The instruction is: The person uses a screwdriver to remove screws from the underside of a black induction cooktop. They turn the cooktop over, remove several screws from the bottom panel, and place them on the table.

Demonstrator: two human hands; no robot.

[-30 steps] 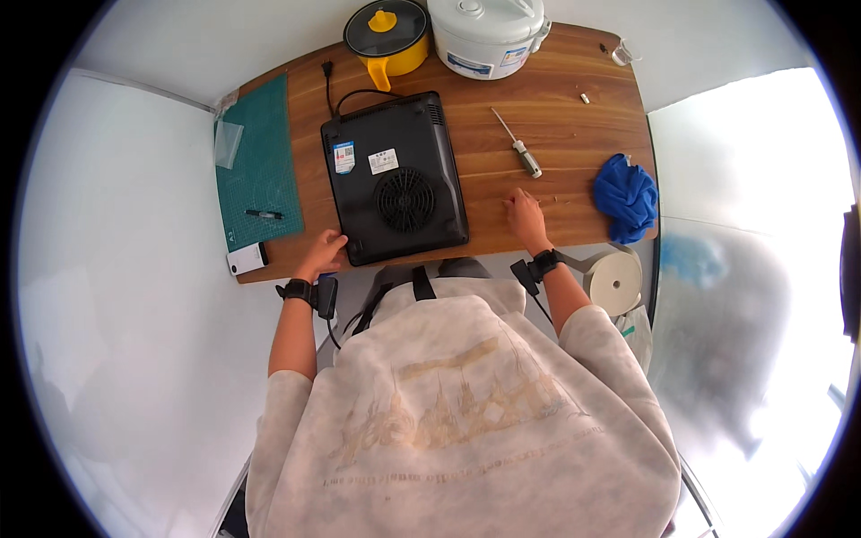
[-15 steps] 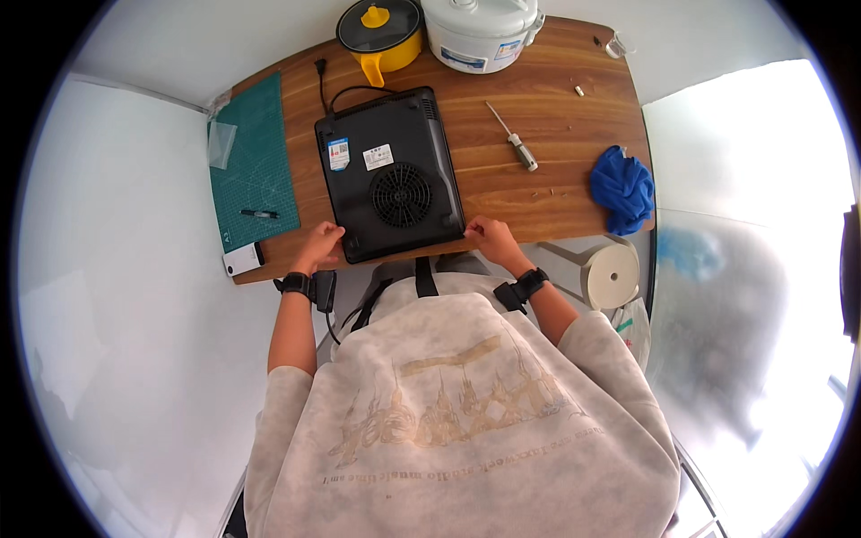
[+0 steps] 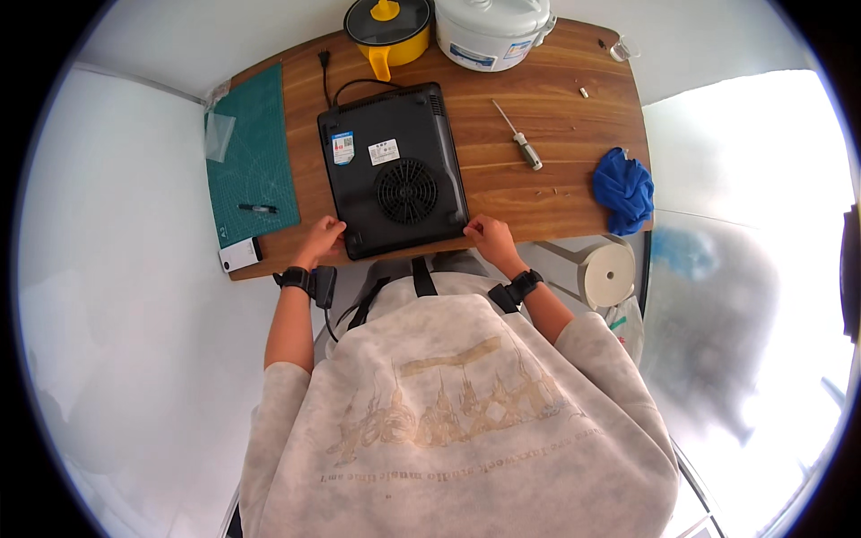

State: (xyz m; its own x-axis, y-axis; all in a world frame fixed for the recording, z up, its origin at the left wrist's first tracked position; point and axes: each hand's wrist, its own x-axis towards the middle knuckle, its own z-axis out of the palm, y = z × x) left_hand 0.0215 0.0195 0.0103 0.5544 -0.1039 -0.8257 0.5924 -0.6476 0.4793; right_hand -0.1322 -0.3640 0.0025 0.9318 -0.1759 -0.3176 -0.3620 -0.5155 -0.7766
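A black flat appliance (image 3: 408,134), probably an induction cooker, lies bottom up on the wooden desk (image 3: 538,117), its round fan grille and two labels showing and its cord at the back. My left hand (image 3: 325,238) holds its front left edge with curled fingers. My right hand (image 3: 489,235) pinches its front right corner. Both hands are at the desk's front edge. A screwdriver (image 3: 528,151) with a grey handle lies to the appliance's right.
A green cutting mat (image 3: 256,152) with a pen and plastic bag, and a white object (image 3: 239,255) are on the left. A yellow pot (image 3: 405,49) and white cooker (image 3: 493,31) stand behind. A blue cloth (image 3: 623,188) is at right, a round stool (image 3: 605,273) below. Walls flank the desk.
My right hand has moved down and left from the desk surface onto the appliance's front right corner. My left hand stays at the left edge.
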